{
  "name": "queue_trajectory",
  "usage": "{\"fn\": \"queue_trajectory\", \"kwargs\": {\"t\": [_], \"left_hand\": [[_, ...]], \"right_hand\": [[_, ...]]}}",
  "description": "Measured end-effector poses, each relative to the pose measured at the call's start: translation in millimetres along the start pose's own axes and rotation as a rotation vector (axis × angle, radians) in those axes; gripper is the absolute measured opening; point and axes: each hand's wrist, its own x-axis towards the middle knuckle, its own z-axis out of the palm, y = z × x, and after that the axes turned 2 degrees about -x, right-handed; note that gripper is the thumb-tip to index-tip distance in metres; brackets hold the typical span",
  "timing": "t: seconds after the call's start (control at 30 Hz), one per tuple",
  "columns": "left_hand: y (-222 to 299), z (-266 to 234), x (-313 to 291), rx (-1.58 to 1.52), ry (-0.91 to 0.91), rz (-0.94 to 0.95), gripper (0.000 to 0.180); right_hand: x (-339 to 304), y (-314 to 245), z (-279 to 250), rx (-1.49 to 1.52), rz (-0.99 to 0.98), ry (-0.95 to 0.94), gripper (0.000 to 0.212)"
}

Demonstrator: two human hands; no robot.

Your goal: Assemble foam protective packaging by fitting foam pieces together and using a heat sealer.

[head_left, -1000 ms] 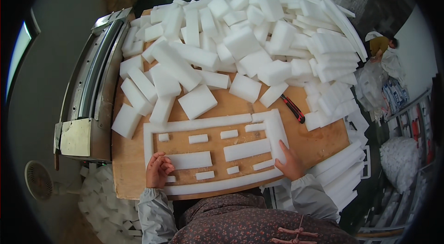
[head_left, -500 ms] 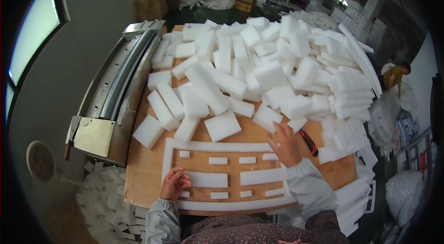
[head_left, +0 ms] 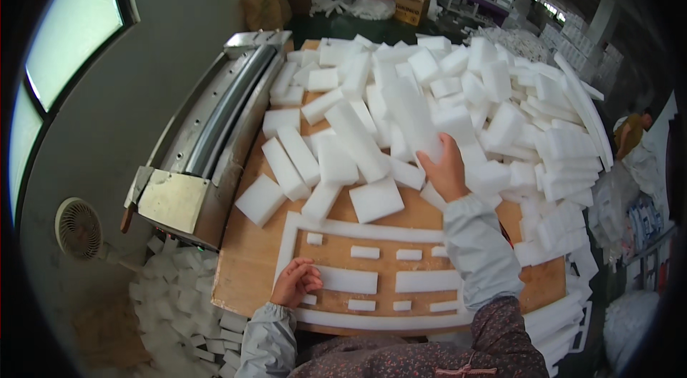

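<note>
A white foam block [head_left: 409, 114] is tilted up above the pile, and my right hand [head_left: 447, 169] is closed on its near end, thumb on one side. My left hand [head_left: 297, 283] is at the left side of a white foam frame [head_left: 372, 230], beside the end of a wide foam strip [head_left: 348, 280]. Its fingers are curled together, with nothing visible in them. Inside the frame are another wide strip [head_left: 428, 281] and several small foam pieces [head_left: 365, 253]. My right sleeve covers the frame's right side.
Loose foam blocks [head_left: 336, 163] are heaped across the wooden table [head_left: 243, 263]. A metal roller machine [head_left: 222, 120] stands along its left edge, near a wall fan [head_left: 79, 228]. Offcuts [head_left: 172, 292] lie below left. A person [head_left: 630, 133] bends at the far right.
My right hand has reached farther out and taken hold of a foam block, lifting one end. My left hand has stayed by the frame. The whole view has shifted, and the utility knife is now mostly hidden.
</note>
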Motion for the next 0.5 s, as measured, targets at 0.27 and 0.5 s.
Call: {"fn": "queue_trajectory", "kwargs": {"t": [0.27, 0.5], "left_hand": [[2, 22, -7, 0.148, 0.108, -0.007, 0.019], [-50, 122, -8, 0.859, -0.151, 0.111, 0.032]], "right_hand": [[-185, -46, -80, 0.935, 0.569, -0.466, 0.055], [-302, -71, -81, 0.892, 0.75, -0.598, 0.061]]}}
